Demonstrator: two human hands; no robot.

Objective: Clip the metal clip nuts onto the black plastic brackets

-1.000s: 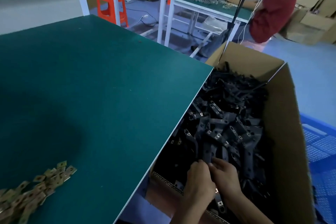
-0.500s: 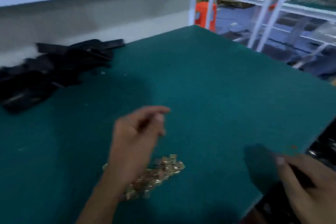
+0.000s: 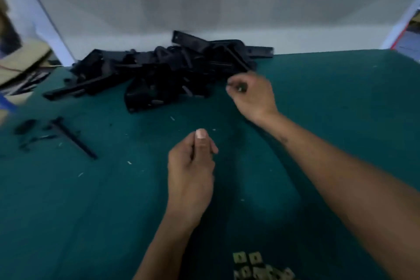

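Note:
A heap of black plastic brackets [image 3: 159, 70] lies at the far side of the green table [image 3: 341, 102]. My right hand [image 3: 252, 95] is at the heap's right edge, fingers curled round the end of a black bracket [image 3: 237, 59] that slants up and away from it; a small glint shows between the fingers. My left hand [image 3: 193, 166] hovers over the middle of the table with its fingers curled and thumb pressed along them; whether it holds anything is hidden. Several brass-coloured metal clip nuts [image 3: 254, 266] lie at the near edge.
One loose black bracket [image 3: 72, 138] and small black bits [image 3: 25, 126] lie on the left of the table. A cardboard box [image 3: 20, 61] stands at the left edge. A pale wall panel [image 3: 227, 11] closes off the back.
My view swung left from the carton of brackets to the table. My right hand crossed from the table's right edge to the bracket heap. My left hand rose from the clip nuts.

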